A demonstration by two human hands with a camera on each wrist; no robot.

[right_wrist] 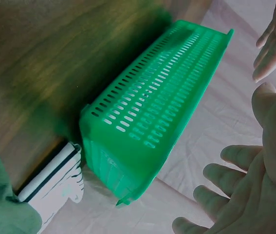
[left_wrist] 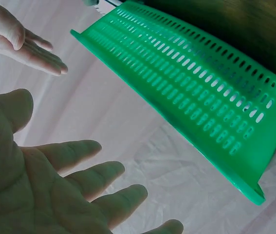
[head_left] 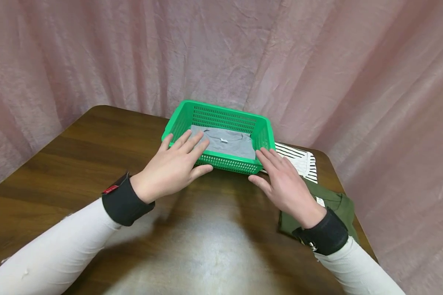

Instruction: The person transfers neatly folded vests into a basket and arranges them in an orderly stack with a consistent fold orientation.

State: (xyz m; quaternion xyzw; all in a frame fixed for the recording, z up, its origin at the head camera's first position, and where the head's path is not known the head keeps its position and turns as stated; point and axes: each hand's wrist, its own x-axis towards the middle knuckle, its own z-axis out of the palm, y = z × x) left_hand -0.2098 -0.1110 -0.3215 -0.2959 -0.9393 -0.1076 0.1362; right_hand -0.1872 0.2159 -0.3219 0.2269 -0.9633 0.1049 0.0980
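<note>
A green plastic basket (head_left: pixel 229 162) with slotted walls stands near the table's far edge, and a folded grey shirt (head_left: pixel 230 143) lies inside it. My left hand (head_left: pixel 175 166) is stretched out above the basket's near left corner, fingers straight and spread. Over the near right corner my right hand (head_left: pixel 286 186) reaches with straight fingers, palm down. Both wrist views show a gap between the fingers and the basket wall (left_wrist: pixel 191 83), and neither palm holds anything. Under and beside the right hand lies a folded dark green shirt (head_left: pixel 339 207).
A black-and-white striped folded garment (head_left: pixel 299 159) lies right of the basket, beyond the green shirt. The brown wooden table (head_left: pixel 59 164) has rounded far corners. A pink curtain (head_left: pixel 214 53) hangs close behind the basket.
</note>
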